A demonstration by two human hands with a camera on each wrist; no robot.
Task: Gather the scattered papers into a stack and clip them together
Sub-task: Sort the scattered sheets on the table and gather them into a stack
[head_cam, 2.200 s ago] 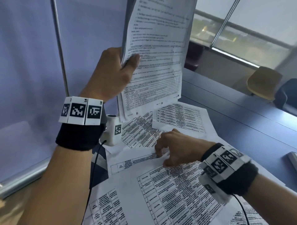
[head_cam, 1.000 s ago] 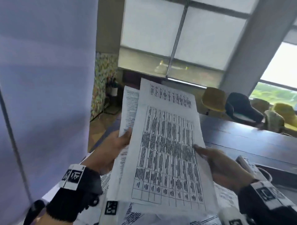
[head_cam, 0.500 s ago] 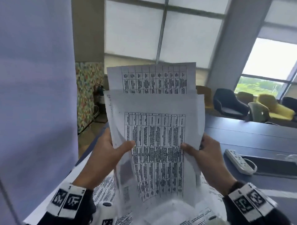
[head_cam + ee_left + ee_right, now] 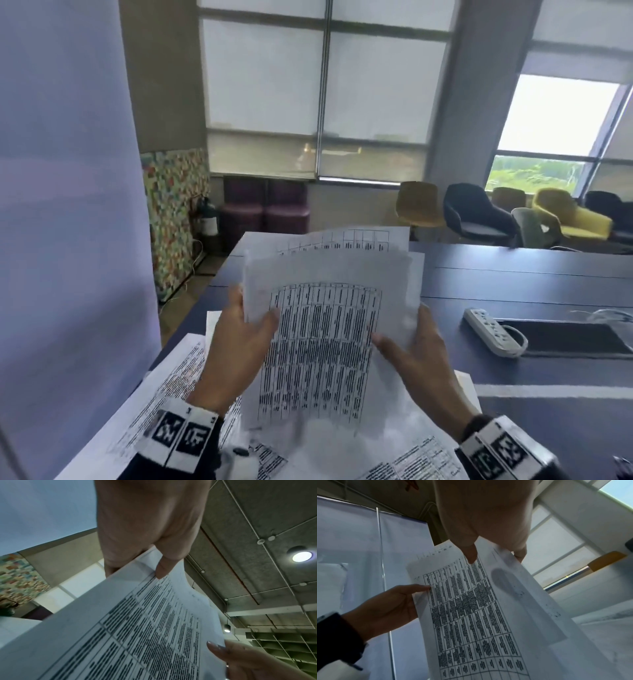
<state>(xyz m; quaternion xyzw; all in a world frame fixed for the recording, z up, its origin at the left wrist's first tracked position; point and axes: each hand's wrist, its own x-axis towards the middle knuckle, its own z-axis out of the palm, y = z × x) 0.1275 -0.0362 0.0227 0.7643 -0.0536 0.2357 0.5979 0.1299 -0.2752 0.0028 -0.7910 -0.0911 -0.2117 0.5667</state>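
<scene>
A room with two blind-covered windows (image 4: 318,85) and a row of about six chairs (image 4: 476,216) is seen behind a long dark table (image 4: 513,274). On the table a white power strip (image 4: 493,332) and loose printed sheets (image 4: 164,394) are laid; the count of the loose sheets cannot be told, since they overlap. Above them, a bundle of papers (image 4: 325,342) is held upright in the air, with at least two sheets visible, the rear one standing higher than the front one. The bundle's left edge is pinched by the left hand (image 4: 236,346), thumb on the printed face and fingers behind. The right edge is pinched likewise by the right hand (image 4: 421,359), its thumb pressed on the table print. Two marker-printed wristbands (image 4: 181,435) are worn, one on each wrist.
</scene>
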